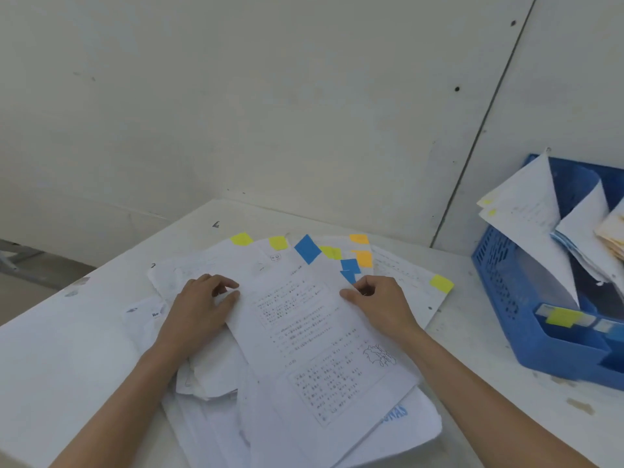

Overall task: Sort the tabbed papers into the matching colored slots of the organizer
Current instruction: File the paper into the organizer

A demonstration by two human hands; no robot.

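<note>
White table [67,349], pale wall [236,96]; left hand [202,305], right hand [381,302] seemingly pinch papers [314,332].

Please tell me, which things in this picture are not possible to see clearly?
- Head view, the organizer: cut off by the right edge; most slot colours hidden.
- The top sheet: print too blurred to read.
- The pile: lower sheets covered by upper ones, the left hand and the right hand.
- The left hand: its fingertips hide whether it pinches a sheet.
</note>
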